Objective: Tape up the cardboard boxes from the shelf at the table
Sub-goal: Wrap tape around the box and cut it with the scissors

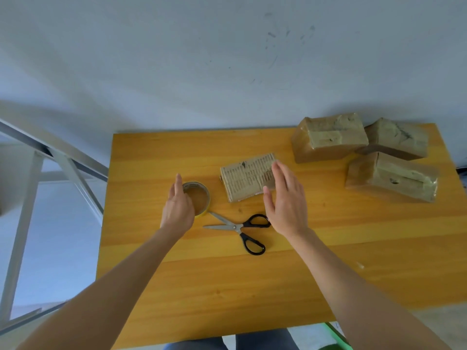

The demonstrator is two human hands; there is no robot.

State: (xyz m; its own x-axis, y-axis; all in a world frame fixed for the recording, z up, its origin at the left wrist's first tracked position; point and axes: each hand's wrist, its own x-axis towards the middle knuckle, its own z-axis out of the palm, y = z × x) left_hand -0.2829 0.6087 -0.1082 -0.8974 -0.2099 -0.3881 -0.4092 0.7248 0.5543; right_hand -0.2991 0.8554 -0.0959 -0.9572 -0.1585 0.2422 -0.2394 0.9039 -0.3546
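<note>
Lying nearest on the table (202, 286), the scissors (240, 229) sit open between both wrists, handy for cutting; the left hand (177, 210), fingers straight and holding nothing, hovers at the tape roll (199, 197), likely to lift it; the right hand (285, 205), flat and empty, reaches over the worn cardboard box (245, 179) mid-table, probably to steady it; farther right, three taped boxes (328, 137) cluster aside, seemingly finished.
</note>
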